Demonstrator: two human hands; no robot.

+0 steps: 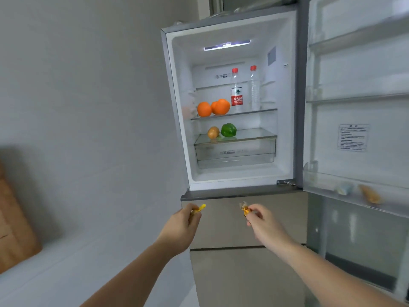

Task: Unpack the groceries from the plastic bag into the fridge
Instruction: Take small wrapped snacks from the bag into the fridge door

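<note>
Fridge [287, 107] open, oranges [213, 108], bottles [236, 91], pepper [228, 130] shelved

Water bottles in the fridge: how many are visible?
2. A labelled bottle and a bare one stand side by side on the upper shelf, right of the oranges. None seem hidden.

Oranges [213, 108] left of bottles [244, 89] on upper shelf [265, 111], pepper [228, 130] on shelf below

The water bottle [236, 91] bears a red label with white, unreadable characters.
</note>
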